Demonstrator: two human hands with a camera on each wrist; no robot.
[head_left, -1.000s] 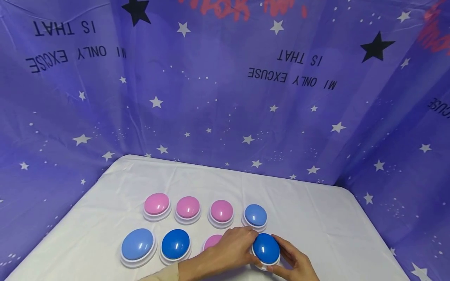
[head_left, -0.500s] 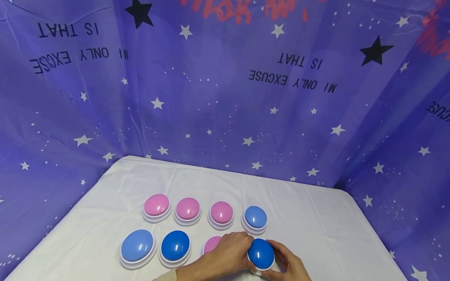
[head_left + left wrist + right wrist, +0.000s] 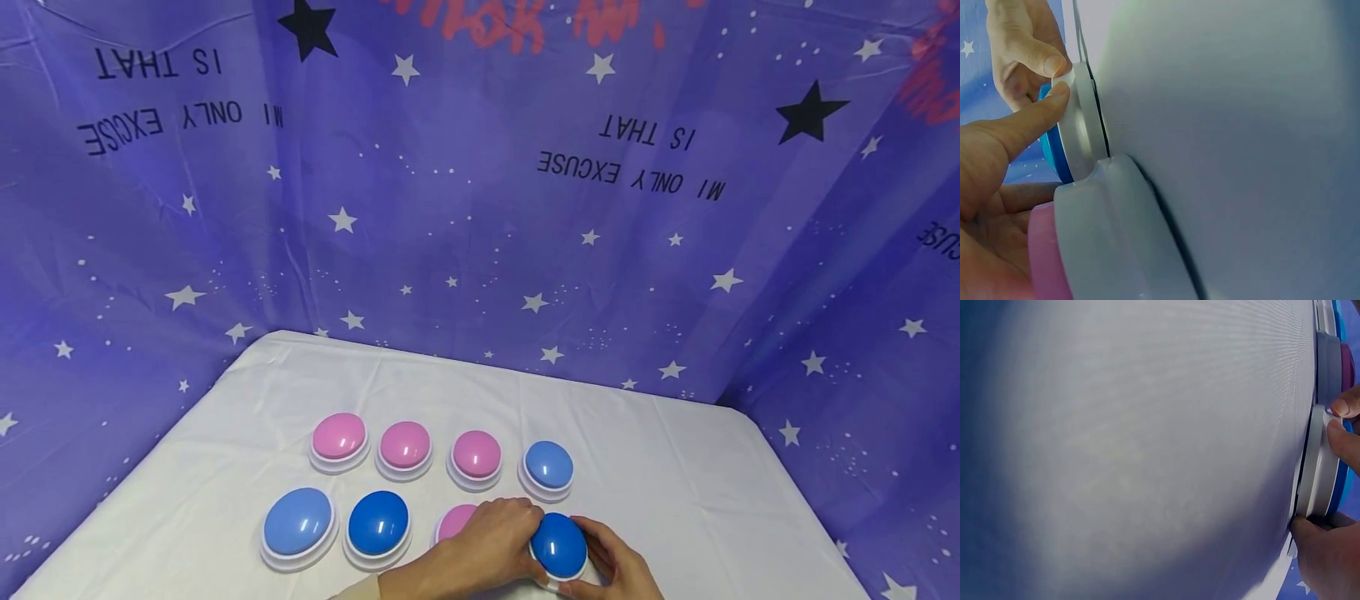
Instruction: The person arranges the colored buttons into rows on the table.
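A dark blue push button point(image 3: 558, 546) with a domed top and white round base sits on the white cloth at the front right. My left hand point(image 3: 498, 542) holds its left side, and my right hand point(image 3: 618, 567) grips its right side. In the left wrist view both thumbs press the white base point(image 3: 1079, 125) close together. A pink push button point(image 3: 456, 521) is partly covered by my left hand; its base point(image 3: 1116, 231) lies close beside the blue one, touching or not I cannot tell.
Farther back stands a row: several pink buttons, among them one point(image 3: 477, 454), then a light blue button point(image 3: 549, 465) at its right end. On the front left are a larger light blue button point(image 3: 297, 521) and another dark blue one point(image 3: 378, 523). A purple starred curtain point(image 3: 450, 208) surrounds the table point(image 3: 697, 483).
Both hands have slid the dark blue button left and toward me, close to the pink one. Over the last half second it has hardly moved; the head view has shifted slightly.
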